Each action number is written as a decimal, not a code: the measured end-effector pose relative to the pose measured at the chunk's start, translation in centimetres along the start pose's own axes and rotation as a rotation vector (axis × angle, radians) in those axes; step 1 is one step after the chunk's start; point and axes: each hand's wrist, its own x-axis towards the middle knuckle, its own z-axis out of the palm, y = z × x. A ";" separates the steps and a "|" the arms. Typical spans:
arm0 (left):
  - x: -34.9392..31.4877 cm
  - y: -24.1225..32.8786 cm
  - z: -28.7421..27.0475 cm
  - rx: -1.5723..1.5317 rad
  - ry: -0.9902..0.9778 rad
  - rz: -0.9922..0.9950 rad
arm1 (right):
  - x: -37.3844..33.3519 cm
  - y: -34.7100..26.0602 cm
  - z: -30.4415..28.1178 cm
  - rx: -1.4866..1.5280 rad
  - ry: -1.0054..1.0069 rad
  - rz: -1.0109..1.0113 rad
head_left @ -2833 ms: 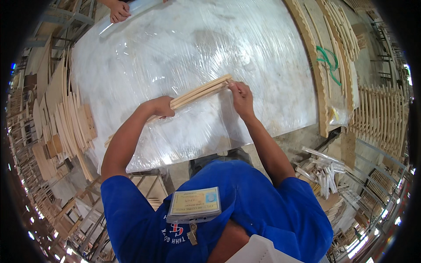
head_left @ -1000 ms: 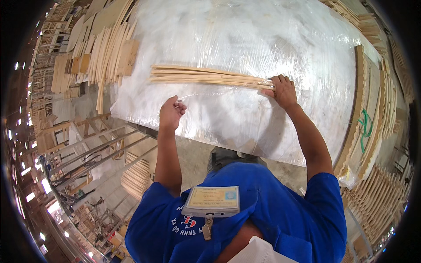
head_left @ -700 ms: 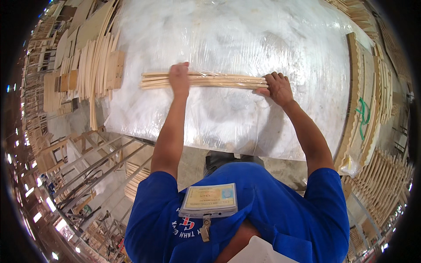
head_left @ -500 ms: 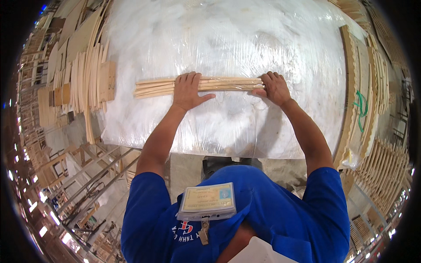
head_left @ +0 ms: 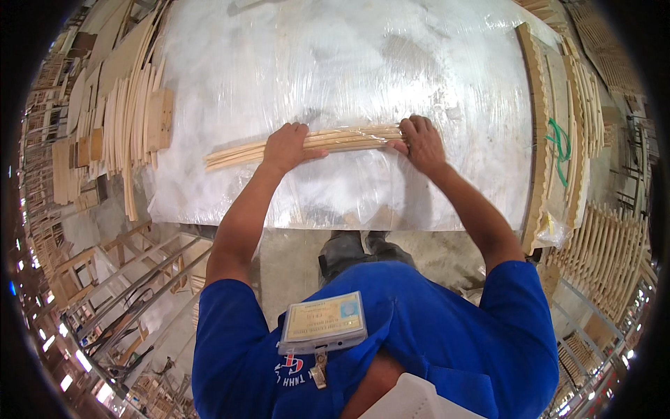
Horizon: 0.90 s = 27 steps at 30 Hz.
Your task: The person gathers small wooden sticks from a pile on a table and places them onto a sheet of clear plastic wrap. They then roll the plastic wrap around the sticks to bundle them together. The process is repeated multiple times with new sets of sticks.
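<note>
A bundle of thin, pale wooden sticks (head_left: 352, 139) lies across the plastic-covered table (head_left: 279, 77), slanting a little up to the right. My left hand (head_left: 287, 146) wraps over the bundle left of its middle, thumb along the near side. Toward the right end, my right hand (head_left: 421, 142) grips the sticks, its fingers curled over the far side and the thumb on the near side. The left ends of the sticks (head_left: 218, 160) stick out past my left hand and fan slightly apart. Clear film glistens around the sticks and the tabletop.
Wooden slats and blocks (head_left: 132, 119) are stacked along the table's left side. At the right edge run scalloped wooden strips (head_left: 537, 140) with a green tie (head_left: 560, 150) on them. Stacked wooden pieces (head_left: 604, 248) stand lower right, and a metal frame (head_left: 146, 279) stands lower left.
The bundle has tilted, its left end now nearer me. Both hands stay on it and appear slightly further left, while the whole view has shifted somewhat.
</note>
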 end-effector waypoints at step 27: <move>4.3 0.2 -1.1 -0.037 -0.007 -0.079 | 6.5 -7.3 2.0 0.134 0.450 -0.108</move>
